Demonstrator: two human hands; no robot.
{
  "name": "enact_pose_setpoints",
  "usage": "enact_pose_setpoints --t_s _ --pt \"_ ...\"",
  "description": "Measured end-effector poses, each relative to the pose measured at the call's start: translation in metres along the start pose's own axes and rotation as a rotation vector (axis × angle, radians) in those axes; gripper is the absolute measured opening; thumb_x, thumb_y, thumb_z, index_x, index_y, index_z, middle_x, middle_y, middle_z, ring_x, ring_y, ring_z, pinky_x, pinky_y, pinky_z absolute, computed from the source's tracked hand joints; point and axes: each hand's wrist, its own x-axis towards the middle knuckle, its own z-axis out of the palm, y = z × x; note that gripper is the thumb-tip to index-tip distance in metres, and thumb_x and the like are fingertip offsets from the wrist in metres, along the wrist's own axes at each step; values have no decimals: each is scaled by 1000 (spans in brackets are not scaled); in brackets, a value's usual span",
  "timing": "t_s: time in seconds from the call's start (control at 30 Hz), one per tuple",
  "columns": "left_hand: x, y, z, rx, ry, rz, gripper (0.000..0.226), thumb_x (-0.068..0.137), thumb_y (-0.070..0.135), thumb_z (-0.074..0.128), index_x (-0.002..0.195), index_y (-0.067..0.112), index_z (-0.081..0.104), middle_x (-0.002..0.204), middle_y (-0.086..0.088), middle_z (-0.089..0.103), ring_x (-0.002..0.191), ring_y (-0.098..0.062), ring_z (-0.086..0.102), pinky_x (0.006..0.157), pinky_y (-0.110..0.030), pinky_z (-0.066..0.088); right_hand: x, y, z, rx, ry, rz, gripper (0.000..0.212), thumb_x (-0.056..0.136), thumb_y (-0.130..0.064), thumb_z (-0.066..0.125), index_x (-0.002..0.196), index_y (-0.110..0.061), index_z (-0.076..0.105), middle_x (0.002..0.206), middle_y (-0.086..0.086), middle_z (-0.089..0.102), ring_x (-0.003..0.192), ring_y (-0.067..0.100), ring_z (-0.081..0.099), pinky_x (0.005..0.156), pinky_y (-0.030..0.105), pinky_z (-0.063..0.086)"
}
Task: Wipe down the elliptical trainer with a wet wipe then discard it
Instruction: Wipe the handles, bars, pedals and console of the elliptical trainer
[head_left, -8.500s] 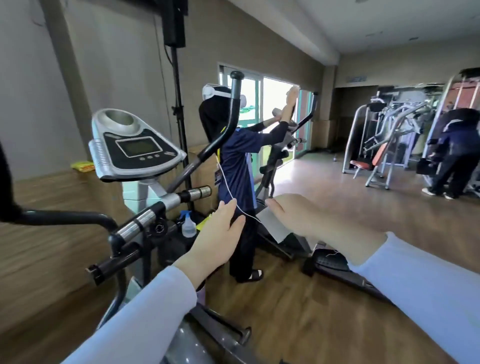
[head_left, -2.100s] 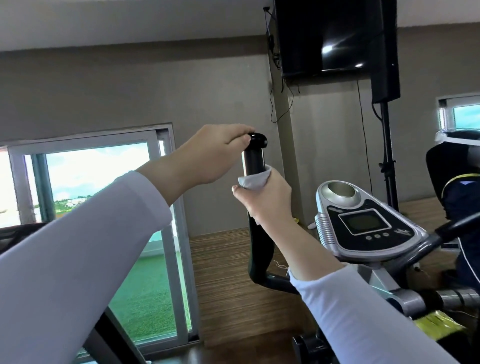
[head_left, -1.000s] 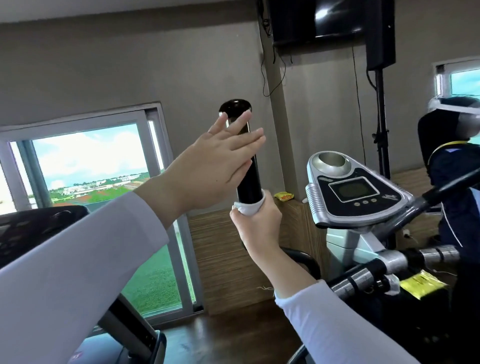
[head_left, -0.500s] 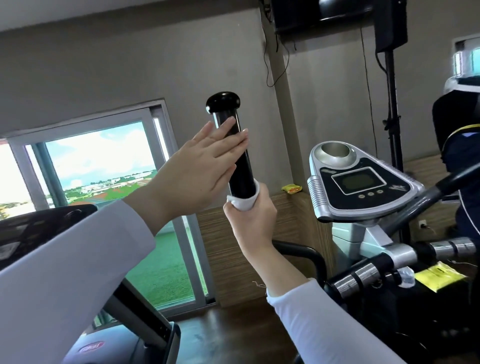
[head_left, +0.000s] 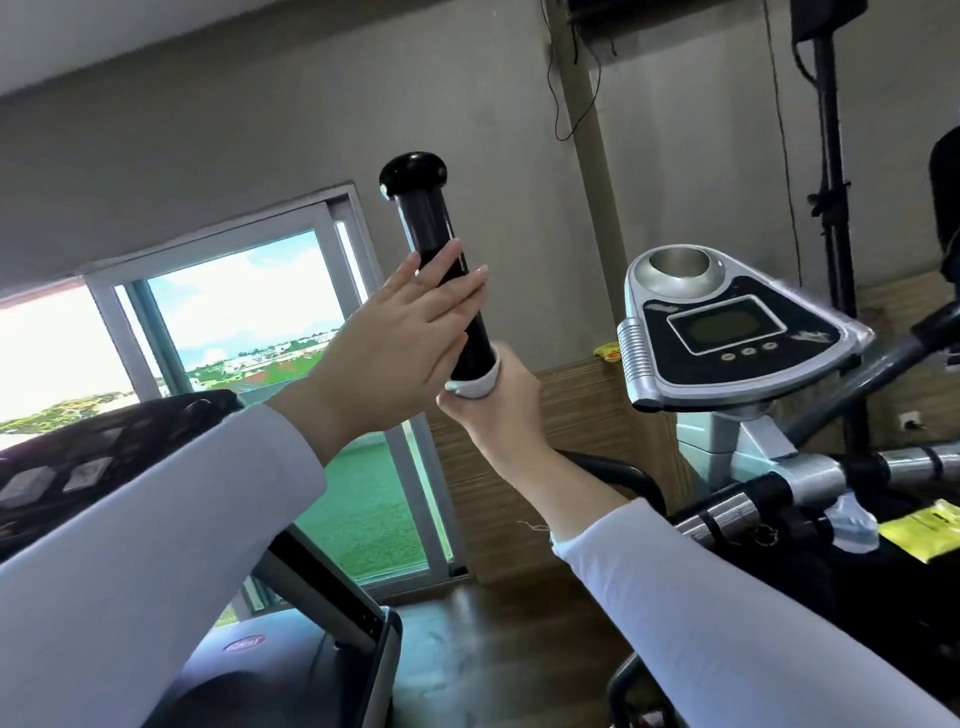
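The elliptical trainer's black upright handle (head_left: 432, 228) rises in the middle of the view, with a round cap on top. My right hand (head_left: 493, 410) grips the handle low down, with the white wet wipe (head_left: 475, 385) wrapped round the bar under its fingers. My left hand (head_left: 400, 348) is held flat with straight fingers against the left side of the handle, just above the wipe. The trainer's silver and black console (head_left: 727, 332) stands to the right.
A treadmill (head_left: 171, 545) with a dark console fills the lower left. A sliding glass door (head_left: 270, 364) is behind it. Chrome bars (head_left: 779, 493) and a yellow packet (head_left: 924, 527) sit at the right. A black speaker stand (head_left: 831, 156) rises by the wall.
My right hand has slid the wipe down the handle from near the cap. My left hand let go of the cap and now lies flat against the bar.
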Motion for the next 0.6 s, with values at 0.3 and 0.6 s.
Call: enact_pose_setpoints --t_s 0.3,0.6 --pt "0 13 -4 -10 -4 -67 47 99 24 29 139 3 45 147 -9 42 145 -29 18 119 -44 11 0 3 17 -10 173 -50 40 68 -19 82 97 -26 55 89 -9 62 78 8 60 69 35 55" --pt "-1 27 1 84 -119 -49 47 100 24 31 141 4 43 147 -8 42 145 -30 17 117 -51 15 -8 50 31 -19 372 -185 28 75 -18 78 96 -12 60 81 -2 62 73 15 56 65 27 47"
